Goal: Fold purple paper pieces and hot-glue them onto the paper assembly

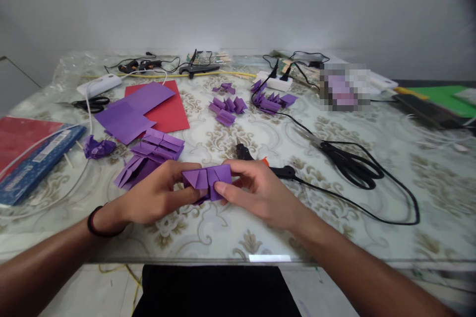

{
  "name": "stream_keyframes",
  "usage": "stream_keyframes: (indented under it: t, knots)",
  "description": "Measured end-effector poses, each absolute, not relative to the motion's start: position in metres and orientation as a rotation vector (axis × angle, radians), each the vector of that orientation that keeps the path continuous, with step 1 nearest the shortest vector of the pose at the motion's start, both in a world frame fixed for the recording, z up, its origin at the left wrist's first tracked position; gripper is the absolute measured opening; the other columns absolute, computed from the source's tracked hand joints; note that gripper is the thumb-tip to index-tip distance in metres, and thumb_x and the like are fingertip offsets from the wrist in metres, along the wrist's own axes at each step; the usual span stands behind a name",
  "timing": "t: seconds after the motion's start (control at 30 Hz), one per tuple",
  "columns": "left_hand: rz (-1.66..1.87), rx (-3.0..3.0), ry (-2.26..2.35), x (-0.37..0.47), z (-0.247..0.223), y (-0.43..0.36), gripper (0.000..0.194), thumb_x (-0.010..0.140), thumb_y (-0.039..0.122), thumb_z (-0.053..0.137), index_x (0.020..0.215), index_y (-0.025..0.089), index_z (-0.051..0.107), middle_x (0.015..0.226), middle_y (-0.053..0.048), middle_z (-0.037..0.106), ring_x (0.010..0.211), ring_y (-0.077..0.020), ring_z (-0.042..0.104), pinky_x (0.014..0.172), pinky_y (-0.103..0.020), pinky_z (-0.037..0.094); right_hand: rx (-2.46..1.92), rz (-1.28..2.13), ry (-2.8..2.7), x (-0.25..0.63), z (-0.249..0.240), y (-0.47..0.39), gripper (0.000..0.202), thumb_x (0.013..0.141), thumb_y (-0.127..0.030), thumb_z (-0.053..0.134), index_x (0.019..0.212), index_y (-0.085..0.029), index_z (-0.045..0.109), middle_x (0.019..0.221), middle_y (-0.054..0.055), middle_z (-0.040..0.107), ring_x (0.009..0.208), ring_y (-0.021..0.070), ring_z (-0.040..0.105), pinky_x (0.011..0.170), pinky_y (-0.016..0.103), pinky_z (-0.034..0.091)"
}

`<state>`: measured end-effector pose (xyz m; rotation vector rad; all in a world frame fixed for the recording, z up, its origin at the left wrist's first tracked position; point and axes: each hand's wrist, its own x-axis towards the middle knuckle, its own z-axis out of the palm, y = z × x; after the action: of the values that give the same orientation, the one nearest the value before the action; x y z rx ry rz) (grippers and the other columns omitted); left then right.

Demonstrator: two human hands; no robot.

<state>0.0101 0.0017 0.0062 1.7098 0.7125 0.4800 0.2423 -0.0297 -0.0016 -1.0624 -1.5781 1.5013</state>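
A small folded purple paper piece [207, 181] is held between both hands over the front middle of the table. My left hand [159, 193] pinches its left side, thumb in front. My right hand [260, 193] grips the right side between thumb and fingers. Several folded purple strips [156, 148] lie just behind my left hand. A black glue gun [284, 172] rests on the table behind my right hand, partly hidden by it. More folded purple pieces [227, 108] sit farther back in the middle.
Black-handled scissors [351, 164] and a looping black cable lie at the right. Purple sheets [128, 111] on a red sheet [178, 108], a crumpled purple paper [98, 147] and a blue packet [40, 163] are at the left. White power strip [275, 81] stands behind.
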Motion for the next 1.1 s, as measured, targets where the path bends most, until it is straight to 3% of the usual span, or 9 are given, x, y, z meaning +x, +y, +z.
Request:
stream_keyframes:
  t: [0.17, 0.4, 0.77, 0.83, 1.0, 1.1]
  knots:
    - [0.500, 1.796, 0.734, 0.011, 0.009, 0.000, 0.017, 0.103, 0.031, 0.063, 0.105, 0.018, 0.074, 0.089, -0.001, 0.070, 0.074, -0.0119, 0.054, 0.063, -0.020, 0.045, -1.095, 1.500, -1.571, 0.242, -0.003, -0.029, 0.026, 0.086, -0.039, 0.082, 0.082, -0.017, 0.068, 0.080, 0.002, 0.065, 0.069, 0.0160, 0.060, 0.060, 0.027, 0.050]
    - [0.547, 1.938, 0.744, 0.012, 0.007, -0.001, 0.021, 0.102, 0.030, 0.060, 0.088, 0.017, 0.070, 0.078, 0.000, 0.067, 0.070, -0.0135, 0.055, 0.065, -0.024, 0.046, -1.088, 1.494, -1.582, 0.241, -0.004, -0.030, 0.024, 0.086, -0.038, 0.083, 0.084, -0.018, 0.070, 0.080, 0.001, 0.065, 0.071, 0.0162, 0.060, 0.061, 0.028, 0.050]
    - [0.551, 1.916, 0.745, 0.012, 0.008, 0.000, 0.021, 0.099, 0.029, 0.061, 0.081, 0.018, 0.066, 0.075, 0.000, 0.064, 0.069, -0.0138, 0.054, 0.067, -0.025, 0.046, -1.102, 1.447, -1.636, 0.240, -0.005, -0.029, 0.019, 0.090, -0.035, 0.079, 0.086, -0.018, 0.069, 0.079, 0.000, 0.065, 0.072, 0.0157, 0.062, 0.062, 0.027, 0.052]
    - [0.532, 1.839, 0.776, 0.011, 0.008, 0.000, 0.020, 0.098, 0.027, 0.061, 0.083, 0.017, 0.067, 0.073, 0.001, 0.061, 0.066, -0.0122, 0.050, 0.062, -0.023, 0.044, -1.105, 1.331, -1.651, 0.238, -0.006, -0.030, 0.017, 0.089, -0.032, 0.078, 0.094, -0.020, 0.067, 0.086, 0.000, 0.066, 0.077, 0.0162, 0.064, 0.065, 0.027, 0.054]
    - [0.471, 1.644, 0.832, 0.010, 0.009, 0.002, 0.025, 0.100, 0.035, 0.061, 0.087, 0.015, 0.068, 0.068, 0.002, 0.054, 0.059, -0.0105, 0.043, 0.052, -0.021, 0.035, -1.061, 0.819, -1.658, 0.235, -0.014, -0.032, 0.041, 0.084, -0.021, 0.082, 0.114, -0.027, 0.056, 0.107, 0.001, 0.058, 0.082, 0.0151, 0.062, 0.071, 0.031, 0.058]
    - [0.469, 1.622, 0.806, 0.010, 0.007, 0.003, 0.024, 0.099, 0.033, 0.062, 0.084, 0.016, 0.066, 0.068, 0.003, 0.053, 0.059, -0.0099, 0.041, 0.053, -0.021, 0.034, -0.971, 0.465, -1.832, 0.237, -0.015, -0.031, 0.028, 0.089, -0.017, 0.079, 0.111, -0.028, 0.064, 0.106, 0.003, 0.055, 0.091, 0.0189, 0.060, 0.081, 0.037, 0.058]
